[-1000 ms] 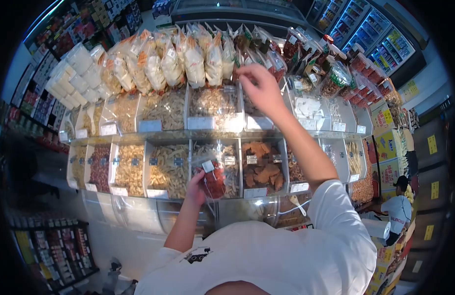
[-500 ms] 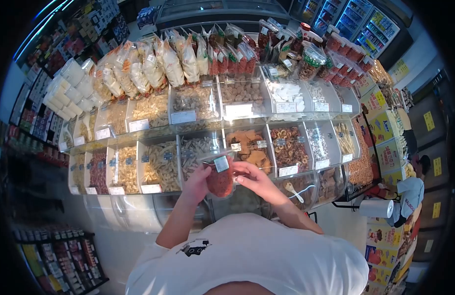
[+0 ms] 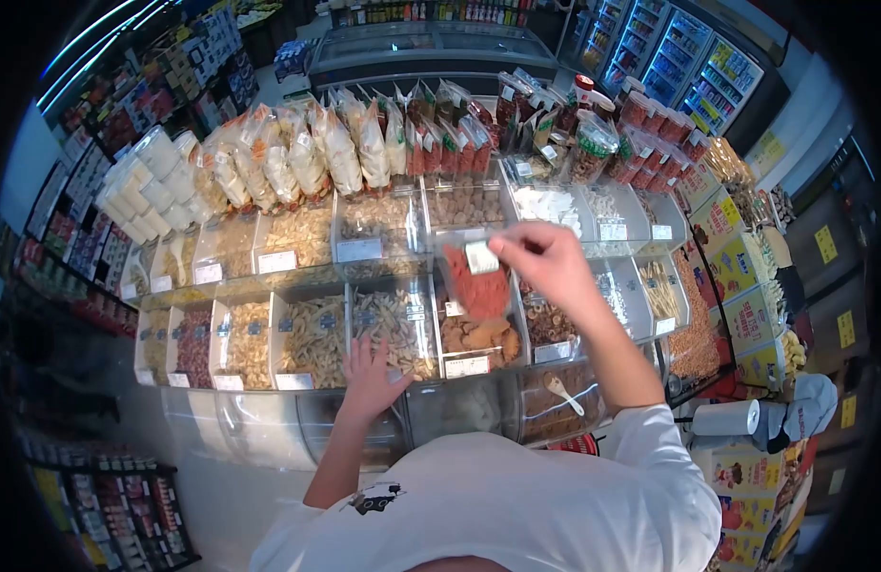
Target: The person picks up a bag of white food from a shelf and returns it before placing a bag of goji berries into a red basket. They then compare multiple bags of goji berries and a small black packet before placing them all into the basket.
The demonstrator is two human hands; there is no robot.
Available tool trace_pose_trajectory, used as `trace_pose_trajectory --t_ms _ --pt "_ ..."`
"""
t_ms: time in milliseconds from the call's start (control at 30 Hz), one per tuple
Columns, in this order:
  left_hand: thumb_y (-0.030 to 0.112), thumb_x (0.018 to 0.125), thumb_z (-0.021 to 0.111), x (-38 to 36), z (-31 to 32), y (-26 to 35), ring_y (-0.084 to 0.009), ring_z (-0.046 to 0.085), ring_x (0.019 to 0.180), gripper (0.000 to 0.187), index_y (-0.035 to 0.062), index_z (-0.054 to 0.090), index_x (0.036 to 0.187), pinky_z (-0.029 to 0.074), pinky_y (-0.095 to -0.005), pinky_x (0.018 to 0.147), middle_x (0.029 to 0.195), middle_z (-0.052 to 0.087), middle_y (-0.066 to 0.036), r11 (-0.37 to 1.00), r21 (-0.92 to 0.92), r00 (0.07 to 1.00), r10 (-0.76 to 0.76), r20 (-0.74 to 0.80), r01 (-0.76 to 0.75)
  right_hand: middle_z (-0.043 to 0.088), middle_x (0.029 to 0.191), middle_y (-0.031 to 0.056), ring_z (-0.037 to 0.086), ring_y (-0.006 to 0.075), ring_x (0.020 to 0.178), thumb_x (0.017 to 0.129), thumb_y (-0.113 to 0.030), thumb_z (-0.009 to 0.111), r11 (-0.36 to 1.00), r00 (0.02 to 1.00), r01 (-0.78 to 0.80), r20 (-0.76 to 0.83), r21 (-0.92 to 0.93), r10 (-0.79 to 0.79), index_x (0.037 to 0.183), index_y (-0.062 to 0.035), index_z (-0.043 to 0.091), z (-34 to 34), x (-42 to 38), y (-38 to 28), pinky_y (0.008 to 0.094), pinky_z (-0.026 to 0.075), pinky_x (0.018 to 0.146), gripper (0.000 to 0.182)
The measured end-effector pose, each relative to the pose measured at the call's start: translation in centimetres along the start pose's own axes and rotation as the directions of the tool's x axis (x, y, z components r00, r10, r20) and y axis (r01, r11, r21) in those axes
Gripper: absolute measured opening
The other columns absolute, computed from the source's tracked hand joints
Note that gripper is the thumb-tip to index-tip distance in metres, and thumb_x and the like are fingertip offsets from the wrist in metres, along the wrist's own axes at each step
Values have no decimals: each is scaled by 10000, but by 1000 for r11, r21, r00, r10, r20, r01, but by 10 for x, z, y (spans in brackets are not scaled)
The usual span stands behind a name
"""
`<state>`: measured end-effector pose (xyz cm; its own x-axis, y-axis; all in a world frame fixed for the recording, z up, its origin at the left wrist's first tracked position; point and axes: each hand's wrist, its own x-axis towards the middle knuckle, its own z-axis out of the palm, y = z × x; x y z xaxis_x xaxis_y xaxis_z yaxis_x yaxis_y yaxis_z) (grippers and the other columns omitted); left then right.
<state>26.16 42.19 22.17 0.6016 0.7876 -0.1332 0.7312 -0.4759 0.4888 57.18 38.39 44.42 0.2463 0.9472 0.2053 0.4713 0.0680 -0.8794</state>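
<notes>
My right hand (image 3: 545, 262) pinches the top of a clear bag of red dried goods (image 3: 475, 286), which hangs over the middle bins. A white label (image 3: 480, 257) shows near the top of the bag. My left hand (image 3: 369, 377) has its fingers spread and holds nothing; it rests at the front edge of a bin of greyish dried pieces (image 3: 388, 319). Below the hanging bag is a bin of orange-brown pieces (image 3: 483, 338).
Upright bags of pale goods (image 3: 340, 153) and red packs (image 3: 450, 148) line the back of the display. Clear jars (image 3: 593, 148) stand at the back right. A white scoop (image 3: 564, 394) lies in a lower bin. A white roll (image 3: 726, 418) is at the right.
My left hand has let go of the red bag and moved down to the bin edge. My right hand has lifted the bag forward and to the right, over the bins.
</notes>
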Motion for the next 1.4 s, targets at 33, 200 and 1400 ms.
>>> trace_pose_trajectory --t_ms 33,200,1400 --pt "573 846 712 -1 9 -9 -409 73 1540 988 51 284 1568 58 -611 1212 1651 125 -246 983 113 989 -146 -2 145 680 780 8 577 51 716 918 -237 755 996 993 88 -77 -29 -90 976 3 763 -9 24 -9 219 438 622 247" --pt "619 786 732 -6 47 -39 -455 -21 1533 1123 66 186 1597 -11 -646 1196 1657 55 -262 971 240 989 17 -147 19 681 703 63 676 134 607 891 -213 665 983 954 157 -243 -92 -175 923 13 708 -28 157 -46 275 504 577 232" --pt "540 737 771 -7 48 -40 -443 -17 1533 1130 98 196 1603 -42 -631 1199 1664 72 -215 992 129 979 20 -201 6 729 774 179 739 316 781 772 -266 644 737 969 3 -182 -676 -170 871 5 717 90 393 100 408 574 729 298"
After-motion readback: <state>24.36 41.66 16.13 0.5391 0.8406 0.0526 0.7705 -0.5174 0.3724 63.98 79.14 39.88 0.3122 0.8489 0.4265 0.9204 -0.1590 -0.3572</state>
